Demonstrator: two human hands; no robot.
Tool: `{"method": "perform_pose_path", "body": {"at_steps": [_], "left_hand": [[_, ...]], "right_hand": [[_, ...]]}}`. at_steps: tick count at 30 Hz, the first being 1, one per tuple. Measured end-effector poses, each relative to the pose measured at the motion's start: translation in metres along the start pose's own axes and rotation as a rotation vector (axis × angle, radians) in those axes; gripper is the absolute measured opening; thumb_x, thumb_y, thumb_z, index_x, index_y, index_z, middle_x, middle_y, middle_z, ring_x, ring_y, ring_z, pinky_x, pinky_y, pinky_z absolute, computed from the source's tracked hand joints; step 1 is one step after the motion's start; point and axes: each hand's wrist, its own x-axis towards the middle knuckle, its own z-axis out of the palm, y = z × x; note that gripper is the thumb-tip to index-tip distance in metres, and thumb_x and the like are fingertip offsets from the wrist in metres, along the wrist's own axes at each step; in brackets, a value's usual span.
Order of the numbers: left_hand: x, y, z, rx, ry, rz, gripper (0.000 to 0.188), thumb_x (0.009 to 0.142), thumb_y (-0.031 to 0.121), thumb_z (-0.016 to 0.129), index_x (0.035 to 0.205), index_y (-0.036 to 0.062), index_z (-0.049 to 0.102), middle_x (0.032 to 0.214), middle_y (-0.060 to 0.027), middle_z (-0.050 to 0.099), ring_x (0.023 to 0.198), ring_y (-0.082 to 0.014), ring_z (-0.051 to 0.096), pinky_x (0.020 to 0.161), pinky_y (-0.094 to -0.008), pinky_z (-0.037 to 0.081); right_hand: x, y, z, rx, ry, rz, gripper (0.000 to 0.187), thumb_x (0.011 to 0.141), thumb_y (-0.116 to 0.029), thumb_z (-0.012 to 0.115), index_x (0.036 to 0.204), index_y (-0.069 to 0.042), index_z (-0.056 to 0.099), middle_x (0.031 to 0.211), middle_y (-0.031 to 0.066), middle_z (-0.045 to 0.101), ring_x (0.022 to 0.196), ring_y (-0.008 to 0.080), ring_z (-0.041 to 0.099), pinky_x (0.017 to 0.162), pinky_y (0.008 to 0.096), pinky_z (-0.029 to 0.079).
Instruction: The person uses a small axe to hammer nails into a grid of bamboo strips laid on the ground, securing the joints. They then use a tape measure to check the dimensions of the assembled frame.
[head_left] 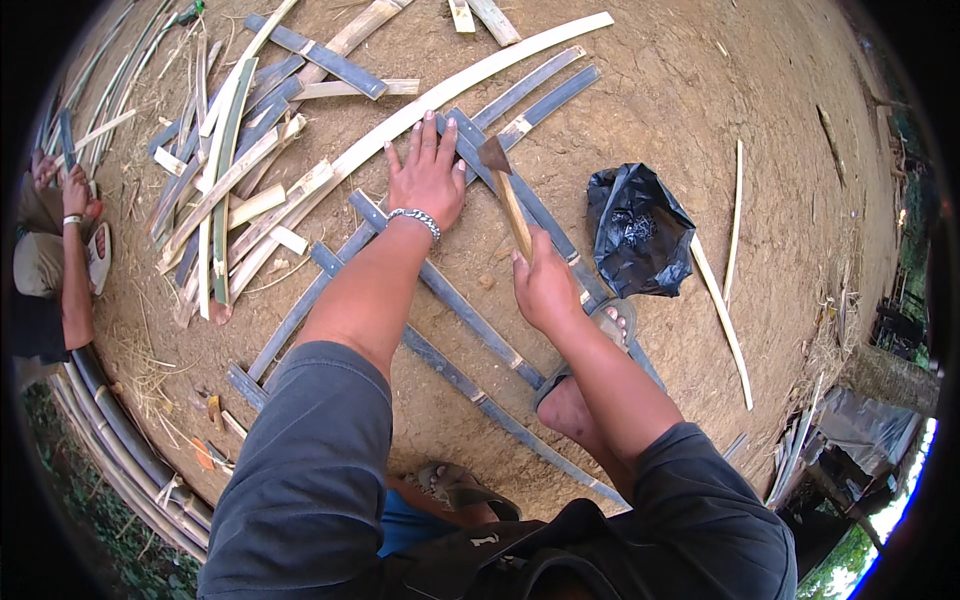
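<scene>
My left hand (428, 180) lies flat with fingers spread at the corner of a frame of dark split-bamboo slats on the ground. In my right hand (550, 280) is the wooden handle of a hammer (517, 215); its rusty brown head is over the long right-hand slat (540, 218), near that corner. Whether the head touches the slat I cannot tell. Crosswise slats (470, 300) run from the frame's left side toward my feet. Right of the frame, a black plastic bag (607, 222) stands open with small shiny pieces, perhaps nails, inside.
A heap of bamboo strips (225, 190) lies at the left, with a long pale strip (480, 72) curving past my left hand. Another person (70, 235) squats at the far left, gripping a strip. Long poles (130, 440) lie lower left. My sandalled foot (612, 325) is by the frame.
</scene>
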Motion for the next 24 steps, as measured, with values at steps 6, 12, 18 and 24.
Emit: {"method": "perform_pose_path", "body": {"at_steps": [6, 12, 18, 24], "left_hand": [[-0.002, -0.004, 0.002, 0.006, -0.019, -0.012, 0.065, 0.102, 0.035, 0.044, 0.162, 0.0179, 0.024, 0.170, -0.0117, 0.014, 0.154, -0.0286, 0.023, 0.124, -0.0614, 0.011], [-0.002, 0.000, 0.001, -0.016, 0.013, 0.002, 0.065, 0.101, 0.037, 0.046, 0.161, 0.0170, 0.027, 0.170, -0.0121, 0.013, 0.155, -0.0292, 0.022, 0.124, -0.0605, 0.010], [-0.005, -0.003, 0.007, -0.198, 0.201, 0.079, 0.053, 0.095, 0.033, 0.061, 0.144, 0.0156, 0.050, 0.157, -0.0098, 0.039, 0.150, -0.0270, 0.031, 0.123, -0.0602, 0.011], [-0.004, 0.006, 0.014, -0.387, 0.314, 0.136, 0.016, 0.086, 0.025, 0.076, 0.098, 0.0152, 0.074, 0.117, 0.0037, 0.069, 0.133, -0.0196, 0.052, 0.121, -0.0581, 0.018]], "right_hand": [[-0.007, -0.017, 0.000, 0.117, 0.155, -0.120, 0.047, 0.099, -0.019, 0.057, 0.140, -0.007, 0.039, 0.110, 0.0325, 0.066, 0.100, 0.0530, 0.063, 0.085, 0.0583, 0.050], [0.003, 0.017, 0.021, 0.219, 0.153, 0.056, 0.041, 0.100, -0.020, 0.057, 0.135, -0.005, 0.042, 0.104, 0.0335, 0.066, 0.098, 0.0540, 0.062, 0.083, 0.0573, 0.050], [0.052, 0.047, 0.022, 0.406, 0.222, 0.086, 0.036, 0.098, -0.021, 0.060, 0.126, -0.003, 0.047, 0.104, 0.0315, 0.065, 0.100, 0.0501, 0.064, 0.084, 0.0518, 0.050], [0.069, 0.071, 0.043, 0.589, 0.227, 0.098, 0.034, 0.098, -0.021, 0.061, 0.124, -0.004, 0.049, 0.101, 0.0242, 0.065, 0.094, 0.0415, 0.063, 0.079, 0.0463, 0.049]]}}
